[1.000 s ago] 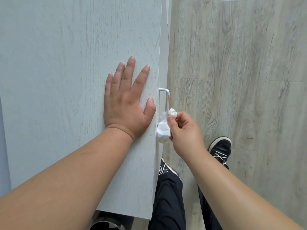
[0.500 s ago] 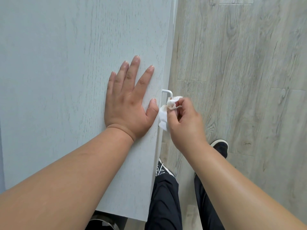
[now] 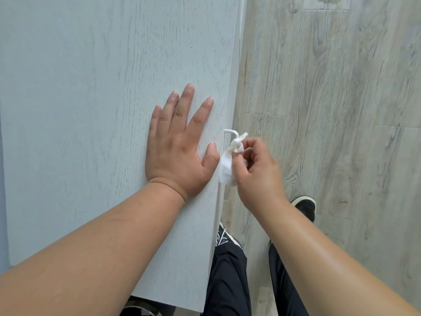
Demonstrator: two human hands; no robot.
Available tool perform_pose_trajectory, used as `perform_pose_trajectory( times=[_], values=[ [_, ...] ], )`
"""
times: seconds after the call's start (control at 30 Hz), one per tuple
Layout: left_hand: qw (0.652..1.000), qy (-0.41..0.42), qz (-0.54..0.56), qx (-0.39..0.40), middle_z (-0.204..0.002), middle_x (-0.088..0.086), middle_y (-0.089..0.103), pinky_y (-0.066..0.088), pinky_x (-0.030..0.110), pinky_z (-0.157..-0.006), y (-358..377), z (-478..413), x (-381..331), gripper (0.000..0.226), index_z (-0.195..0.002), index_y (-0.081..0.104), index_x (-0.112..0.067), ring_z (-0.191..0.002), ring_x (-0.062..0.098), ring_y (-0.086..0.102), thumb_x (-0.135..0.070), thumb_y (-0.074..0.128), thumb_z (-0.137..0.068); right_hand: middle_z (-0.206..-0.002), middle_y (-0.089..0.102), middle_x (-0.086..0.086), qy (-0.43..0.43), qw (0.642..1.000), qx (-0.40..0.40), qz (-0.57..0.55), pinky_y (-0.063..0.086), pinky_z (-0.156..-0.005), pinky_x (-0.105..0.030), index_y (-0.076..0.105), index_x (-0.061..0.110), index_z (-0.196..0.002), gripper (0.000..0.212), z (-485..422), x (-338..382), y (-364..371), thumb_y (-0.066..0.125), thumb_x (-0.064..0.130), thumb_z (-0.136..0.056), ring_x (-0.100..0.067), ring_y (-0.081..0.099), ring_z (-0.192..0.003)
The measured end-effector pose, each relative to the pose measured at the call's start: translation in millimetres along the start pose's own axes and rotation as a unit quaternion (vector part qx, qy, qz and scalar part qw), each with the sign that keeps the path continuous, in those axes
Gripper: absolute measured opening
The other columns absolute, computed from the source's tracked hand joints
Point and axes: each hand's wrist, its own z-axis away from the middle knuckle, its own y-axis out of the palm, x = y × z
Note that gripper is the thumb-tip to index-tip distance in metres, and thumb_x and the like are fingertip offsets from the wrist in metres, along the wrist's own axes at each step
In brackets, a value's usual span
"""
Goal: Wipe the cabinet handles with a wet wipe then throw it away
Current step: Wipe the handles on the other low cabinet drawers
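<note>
A pale grey cabinet top (image 3: pixel 91 87) fills the left of the view. My left hand (image 3: pixel 180 142) lies flat on it with fingers spread, the thumb at its right edge. A white metal handle (image 3: pixel 231 132) sticks out from the cabinet front just past that edge; only its upper bend shows. My right hand (image 3: pixel 257 169) pinches a crumpled white wet wipe (image 3: pixel 229 165) wrapped around the handle's bar, hiding most of it.
Light wood-look floor (image 3: pixel 330 110) lies to the right of the cabinet. My legs in dark trousers (image 3: pixel 230 277) and a black shoe (image 3: pixel 305 205) are below the hands, close to the cabinet front.
My right hand has slid the wipe up along the handle, from its lower part to just under the top bend. The left hand has stayed flat on the cabinet top.
</note>
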Motion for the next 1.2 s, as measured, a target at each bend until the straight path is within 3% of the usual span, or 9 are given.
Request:
perform_pose_trajectory(
  times=[0.17, 0.23, 0.3, 0.4, 0.47, 0.6, 0.73, 1.03, 1.2],
  values=[
    [1.000, -0.002, 0.003, 0.001, -0.171, 0.010, 0.027, 0.017, 0.056, -0.127, 0, 0, -1, 0.075, -0.160, 0.040, -0.023, -0.157, 0.034, 0.024, -0.042, 0.048, -0.088, -0.069, 0.058, 0.012, -0.003, 0.996, -0.045, -0.079, 0.041, -0.057, -0.027, 0.068, 0.031, -0.097, 0.013, -18, 3, -5, 0.061, 0.022, -0.102, -0.007, 0.049, -0.061],
    [1.000, -0.001, 0.004, 0.002, -0.171, 0.010, 0.027, 0.017, 0.056, -0.127, 0, 0, -1, 0.075, -0.160, 0.041, -0.023, -0.157, 0.034, 0.024, -0.042, 0.048, -0.088, -0.080, 0.066, 0.010, -0.023, 0.994, -0.063, -0.089, 0.048, -0.065, -0.029, 0.075, 0.035, -0.101, 0.019, -34, 10, -6, 0.062, 0.022, -0.102, -0.008, 0.059, -0.071],
    [1.000, -0.001, 0.003, 0.000, -0.171, 0.010, 0.027, 0.017, 0.055, -0.127, 0, 0, 0, 0.075, -0.160, 0.040, -0.024, -0.157, 0.034, 0.024, -0.042, 0.048, -0.089, -0.089, 0.068, 0.003, -0.074, 0.995, -0.061, -0.037, 0.052, -0.075, -0.029, 0.078, 0.034, -0.111, 0.024, -38, 8, -2, 0.063, 0.019, -0.100, -0.009, 0.062, -0.081],
    [1.000, -0.002, 0.000, -0.004, -0.171, 0.009, 0.027, 0.017, 0.055, -0.128, 0, 1, 0, 0.074, -0.160, 0.040, -0.024, -0.157, 0.034, 0.025, -0.042, 0.049, -0.089, -0.084, 0.051, 0.010, -0.134, 0.988, -0.029, 0.070, 0.037, -0.070, -0.012, 0.068, 0.030, -0.135, 0.035, -19, -2, 2, 0.061, 0.023, -0.101, -0.002, 0.049, -0.074],
    [1.000, 0.000, 0.000, -0.005, -0.171, 0.010, 0.027, 0.017, 0.055, -0.127, 1, 1, 0, 0.074, -0.160, 0.040, -0.024, -0.157, 0.034, 0.025, -0.042, 0.049, -0.089, -0.083, 0.047, 0.010, -0.170, 0.978, -0.037, 0.115, 0.037, -0.069, -0.012, 0.062, 0.025, -0.143, 0.044, -7, -10, 0, 0.066, 0.026, -0.099, -0.005, 0.044, -0.070],
    [1.000, -0.002, 0.002, -0.005, -0.170, 0.009, 0.028, 0.017, 0.055, -0.127, 1, 0, -1, 0.073, -0.160, 0.041, -0.023, -0.157, 0.034, 0.025, -0.043, 0.048, -0.089, -0.077, 0.057, 0.006, -0.214, 0.960, -0.095, 0.155, 0.040, -0.066, -0.023, 0.074, 0.019, -0.124, 0.030, -19, -9, 0, 0.073, 0.021, -0.094, -0.010, 0.051, -0.073],
    [1.000, -0.004, 0.004, -0.001, -0.171, 0.009, 0.027, 0.017, 0.055, -0.127, 0, 1, -1, 0.073, -0.160, 0.041, -0.024, -0.157, 0.034, 0.025, -0.042, 0.048, -0.089, -0.075, 0.052, 0.014, -0.227, 0.955, -0.080, 0.173, 0.033, -0.065, -0.018, 0.078, 0.021, -0.101, 0.011, -47, 4, 0, 0.070, 0.027, -0.096, -0.003, 0.044, -0.071],
    [1.000, -0.005, 0.005, 0.000, -0.171, 0.010, 0.027, 0.017, 0.055, -0.128, -1, 0, -1, 0.073, -0.160, 0.041, -0.023, -0.157, 0.034, 0.024, -0.042, 0.048, -0.089, -0.083, 0.052, 0.014, -0.230, 0.957, -0.002, 0.176, 0.044, -0.066, -0.029, 0.078, 0.020, -0.095, 0.013, -58, 12, -12, 0.069, 0.029, -0.098, -0.009, 0.050, -0.072],
    [1.000, -0.006, 0.002, 0.001, -0.171, 0.009, 0.027, 0.016, 0.055, -0.128, 0, 1, -1, 0.073, -0.160, 0.041, -0.023, -0.157, 0.033, 0.024, -0.042, 0.048, -0.089, -0.074, 0.043, 0.014, -0.229, 0.944, -0.042, 0.234, 0.029, -0.061, -0.028, 0.062, 0.016, -0.076, 0.024, -50, 21, -19, 0.066, 0.023, -0.099, -0.015, 0.042, -0.065]
  ],
)
